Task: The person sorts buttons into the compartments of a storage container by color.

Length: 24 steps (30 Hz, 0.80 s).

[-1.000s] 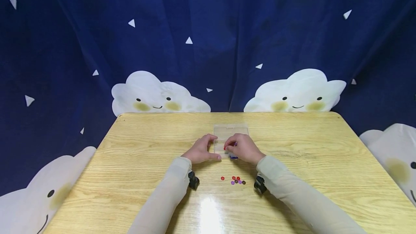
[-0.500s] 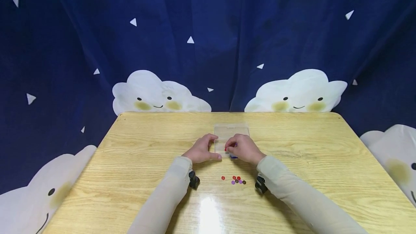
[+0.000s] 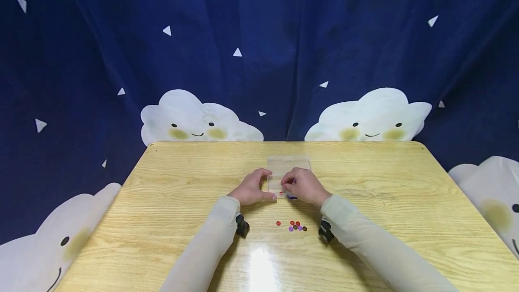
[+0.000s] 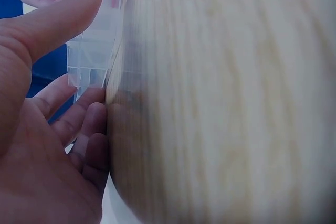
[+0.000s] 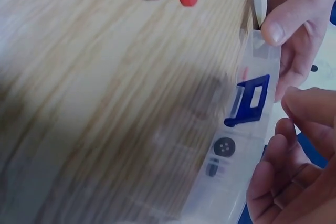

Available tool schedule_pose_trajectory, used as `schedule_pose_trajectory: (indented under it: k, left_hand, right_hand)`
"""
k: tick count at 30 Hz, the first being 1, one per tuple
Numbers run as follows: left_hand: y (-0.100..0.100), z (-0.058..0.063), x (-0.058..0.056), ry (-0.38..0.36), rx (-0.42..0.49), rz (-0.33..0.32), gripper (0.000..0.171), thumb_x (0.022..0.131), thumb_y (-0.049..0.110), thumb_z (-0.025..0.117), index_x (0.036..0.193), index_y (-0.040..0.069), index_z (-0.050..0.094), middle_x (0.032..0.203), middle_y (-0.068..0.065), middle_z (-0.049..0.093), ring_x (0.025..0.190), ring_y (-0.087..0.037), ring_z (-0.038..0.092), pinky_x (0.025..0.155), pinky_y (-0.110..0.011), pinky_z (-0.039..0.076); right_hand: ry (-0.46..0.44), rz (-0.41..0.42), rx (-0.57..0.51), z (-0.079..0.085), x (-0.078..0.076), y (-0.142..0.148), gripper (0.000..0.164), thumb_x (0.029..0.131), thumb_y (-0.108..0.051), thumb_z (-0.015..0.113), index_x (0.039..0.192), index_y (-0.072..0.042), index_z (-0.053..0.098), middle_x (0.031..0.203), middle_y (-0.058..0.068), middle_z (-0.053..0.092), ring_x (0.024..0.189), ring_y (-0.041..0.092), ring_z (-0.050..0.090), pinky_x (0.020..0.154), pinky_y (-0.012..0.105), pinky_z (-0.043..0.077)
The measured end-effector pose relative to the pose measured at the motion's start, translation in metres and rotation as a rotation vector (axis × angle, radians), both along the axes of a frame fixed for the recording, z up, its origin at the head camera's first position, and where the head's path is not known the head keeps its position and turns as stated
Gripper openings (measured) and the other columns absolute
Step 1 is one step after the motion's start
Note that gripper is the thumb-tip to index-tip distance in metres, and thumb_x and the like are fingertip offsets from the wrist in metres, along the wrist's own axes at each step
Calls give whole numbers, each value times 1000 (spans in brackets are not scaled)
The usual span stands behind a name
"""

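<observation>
A clear plastic compartment box [image 3: 275, 184] stands on the table with its lid [image 3: 289, 163] raised at the back. My left hand [image 3: 253, 187] holds the left end, thumb at the front corner and fingers round the far side. A red button [image 3: 281, 192] shows inside, below the fingertips of my right hand [image 3: 303, 186]. The right hand hovers over the box, fingers bent, with nothing visible in its grasp. In the right wrist view a dark blue latch [image 5: 251, 101] is on the front wall, and a dark four-hole button [image 5: 224, 147] shows through the plastic.
In front of the box lie several loose buttons: red ones [image 3: 298, 223], purple ones [image 3: 290, 229] and dark brown ones [image 3: 305, 229]. The wooden table [image 3: 194, 175] ends at a dark blue curtain [image 3: 259, 71] with white clouds.
The red button, earlier pinched in my right fingertips, has been let go and is lower, inside the box. My left hand stays on the box.
</observation>
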<state>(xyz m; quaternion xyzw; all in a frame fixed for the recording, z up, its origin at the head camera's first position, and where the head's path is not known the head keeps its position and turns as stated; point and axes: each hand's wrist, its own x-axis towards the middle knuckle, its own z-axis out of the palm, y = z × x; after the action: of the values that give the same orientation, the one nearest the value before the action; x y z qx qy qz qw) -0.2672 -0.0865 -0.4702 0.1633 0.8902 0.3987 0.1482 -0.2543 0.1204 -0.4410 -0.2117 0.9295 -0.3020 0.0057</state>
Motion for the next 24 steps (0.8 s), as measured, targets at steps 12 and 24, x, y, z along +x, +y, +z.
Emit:
schedule_pose_trajectory:
  k: [12, 24]
  left_hand:
    - [-1, -2, 0, -16, 2, -5, 78, 81, 30, 83, 146, 15, 43, 140, -10, 51, 119, -24, 48, 104, -43, 42]
    - [1, -1, 0, 3, 5, 8, 78, 79, 30, 84, 145, 13, 44, 139, -9, 52, 118, -24, 49, 105, -43, 42]
  right_hand:
    - [-5, 74, -60, 2, 6, 13, 9, 88, -8, 70, 93, -6, 76, 85, 1, 68, 74, 8, 57, 66, 22, 48]
    - [23, 126, -86, 9, 22, 27, 7, 89, -8, 69, 93, -8, 76, 86, -1, 67, 69, 7, 52, 62, 20, 45]
